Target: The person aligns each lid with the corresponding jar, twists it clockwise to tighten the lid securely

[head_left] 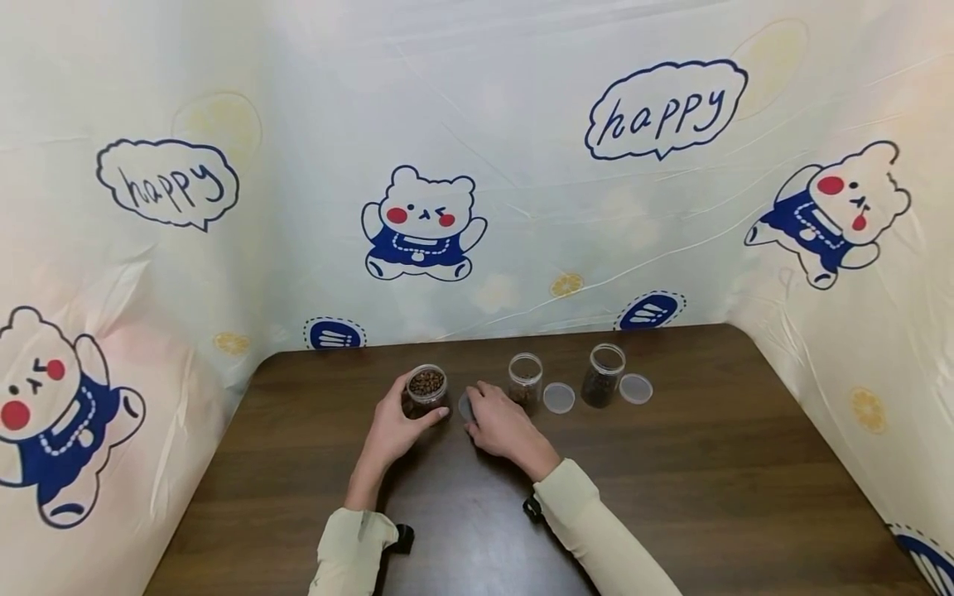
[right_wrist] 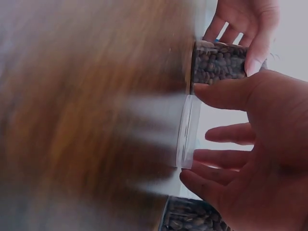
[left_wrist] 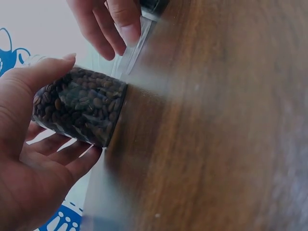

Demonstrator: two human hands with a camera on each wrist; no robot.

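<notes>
My left hand [head_left: 397, 424] grips a clear jar [head_left: 427, 389] of brown coffee beans, which stands on the table. Its thumb lies along one side and its fingers curl round the other, as the left wrist view shows. Just right of that jar, a flat translucent lid [right_wrist: 186, 132] lies on the tabletop. My right hand [head_left: 503, 426] is over this lid, thumb at one edge and fingers at the opposite edge. From the head camera most of the lid is hidden under the hand. The held jar is uncovered, its beans showing at the mouth.
Two more uncovered jars stand to the right: a middle jar [head_left: 525, 382] partly filled with dark contents, and a taller jar [head_left: 603, 377]. Beside them lie a lid [head_left: 559, 398] and another lid [head_left: 636, 389]. A printed curtain [head_left: 522, 248] surrounds the wooden table [head_left: 693, 488].
</notes>
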